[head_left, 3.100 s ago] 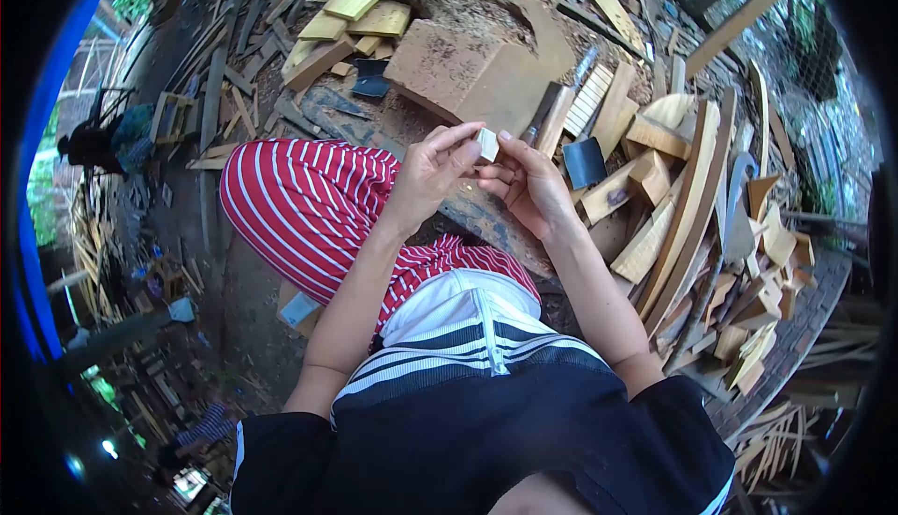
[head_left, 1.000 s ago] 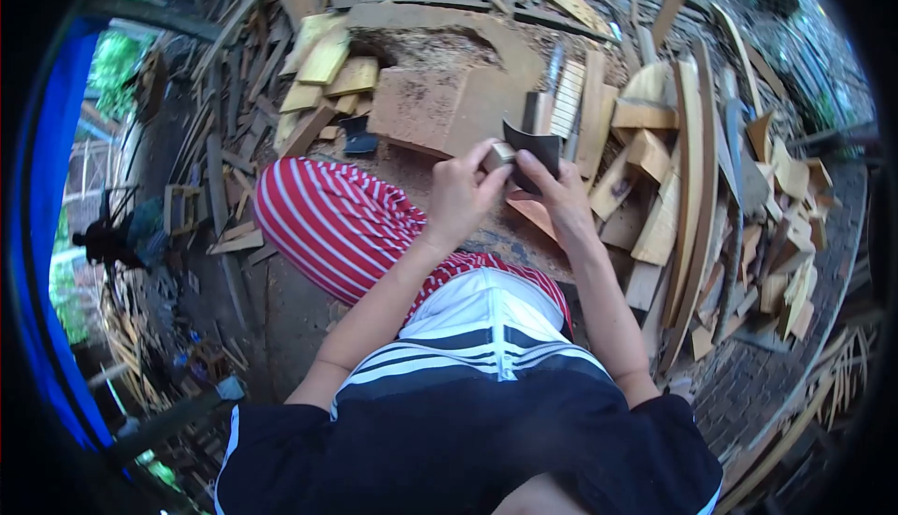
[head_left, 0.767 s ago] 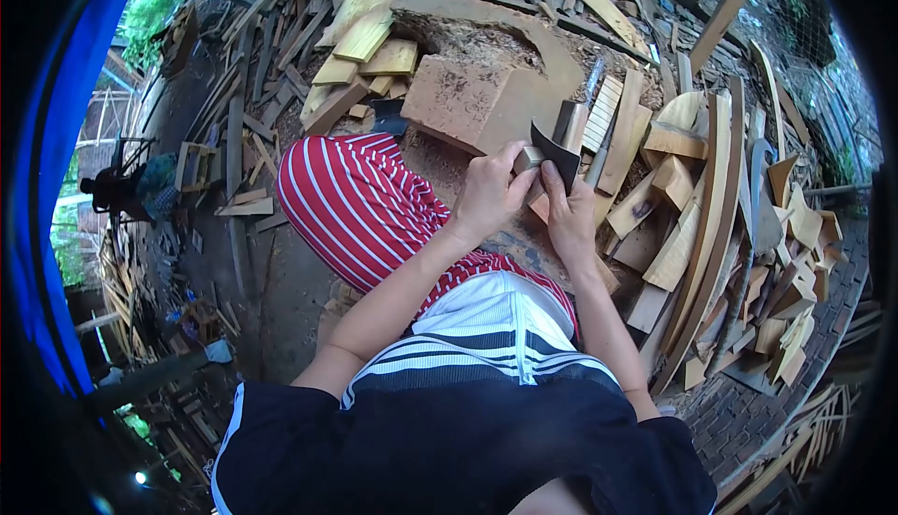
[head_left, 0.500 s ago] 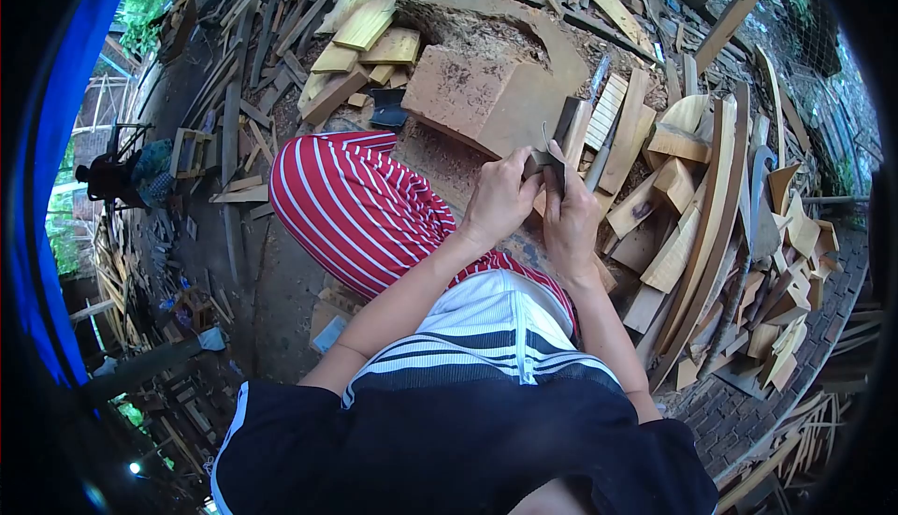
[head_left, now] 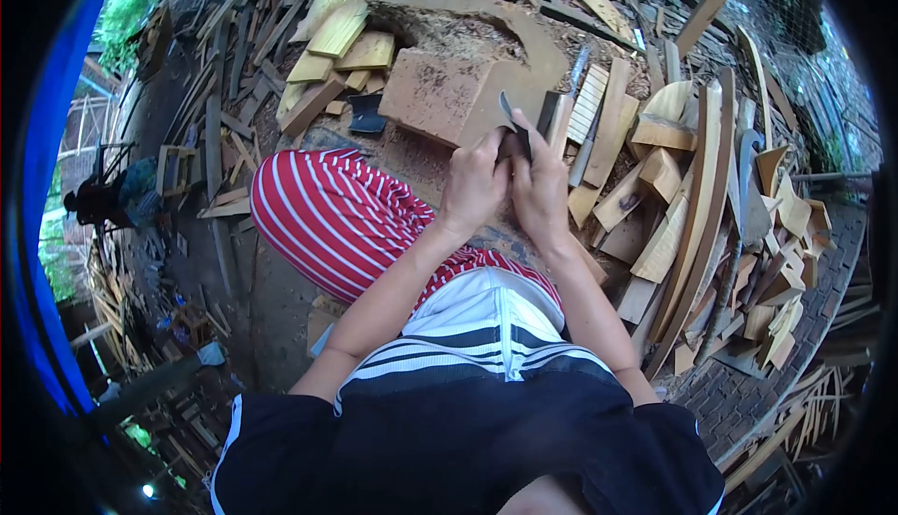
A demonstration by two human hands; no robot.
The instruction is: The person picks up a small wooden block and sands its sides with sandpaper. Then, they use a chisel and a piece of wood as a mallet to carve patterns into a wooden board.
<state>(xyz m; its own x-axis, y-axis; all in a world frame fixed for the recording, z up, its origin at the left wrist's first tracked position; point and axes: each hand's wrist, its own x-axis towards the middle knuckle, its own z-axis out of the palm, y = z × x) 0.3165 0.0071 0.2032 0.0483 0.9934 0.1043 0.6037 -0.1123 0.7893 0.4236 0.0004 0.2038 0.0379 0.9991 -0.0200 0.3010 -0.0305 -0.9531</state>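
Observation:
Close together in front of my body, both hands are closed around a small piece of work. A thin curved blade (head_left: 506, 105) with a bright tip sticks up past the fingers. My right hand (head_left: 543, 188) grips it, the thumb lying along its side. Between the fingertips of my left hand (head_left: 474, 188) is a dark, sandpaper-like piece (head_left: 510, 145), pressed against the blade's lower part. The fingers hide the blade's lower end. Beyond the hands stands a large brown wooden block (head_left: 440, 94) with wood chips on top.
Yellowish wood pieces (head_left: 339, 36) are stacked at the far left of the block, near a black scrap (head_left: 367, 113). To the right lie cut blocks (head_left: 662, 174), a ribbed pale strip (head_left: 587, 94) and long curved boards (head_left: 697, 225). A striped trouser leg (head_left: 327, 216) is folded at left.
The view has shifted slightly, so the surroundings sit further left. The blade has turned, now showing its curved face instead of a thin edge. Both hands remain together.

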